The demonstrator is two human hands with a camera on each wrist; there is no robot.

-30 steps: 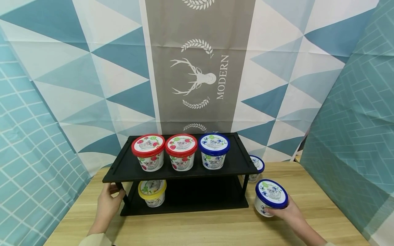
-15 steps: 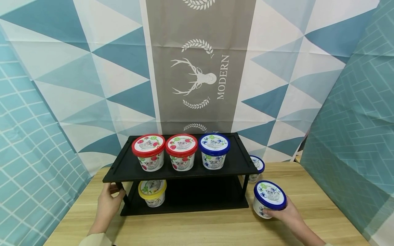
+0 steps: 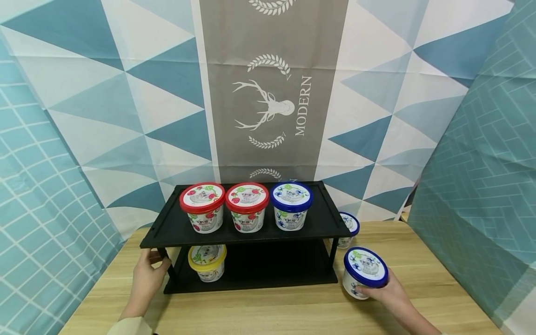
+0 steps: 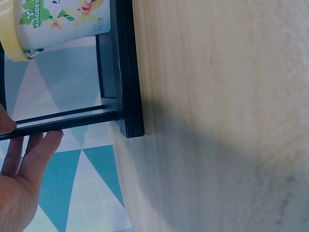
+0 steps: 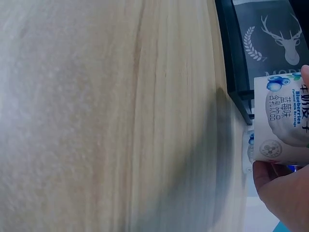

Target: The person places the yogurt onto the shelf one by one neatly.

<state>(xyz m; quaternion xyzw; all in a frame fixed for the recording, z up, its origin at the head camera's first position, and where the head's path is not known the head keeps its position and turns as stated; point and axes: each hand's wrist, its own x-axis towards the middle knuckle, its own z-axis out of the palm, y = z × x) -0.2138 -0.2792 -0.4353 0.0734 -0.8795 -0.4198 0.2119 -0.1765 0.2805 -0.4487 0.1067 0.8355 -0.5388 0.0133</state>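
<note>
My right hand (image 3: 387, 291) grips a white tub with a blue lid (image 3: 365, 267), right of the black two-tier shelf (image 3: 268, 243). Blueberries are printed on that tub's side (image 5: 282, 116) in the right wrist view. At the shelf's left end, my left hand (image 3: 148, 274) holds the front post (image 4: 72, 122) between thumb and fingers. Two red-lidded tubs, one at left (image 3: 203, 207) and one in the middle (image 3: 247, 207), stand on the top tier beside a blue-lidded tub (image 3: 291, 206). Below them, a yellow-lidded tub (image 3: 208, 263) sits on the lower tier, at its left.
Another blue-lidded tub (image 3: 350, 225) stands on the wooden table (image 3: 251, 309) behind the held one, partly hidden by the shelf's right end. A patterned cloth backdrop (image 3: 268, 93) rises behind the table, with blue tiled-print sheets at both sides.
My right hand has shifted slightly left, carrying the blue-lidded tub a little closer to the shelf's right end. The left hand and the tubs on the shelf stay where they were.
</note>
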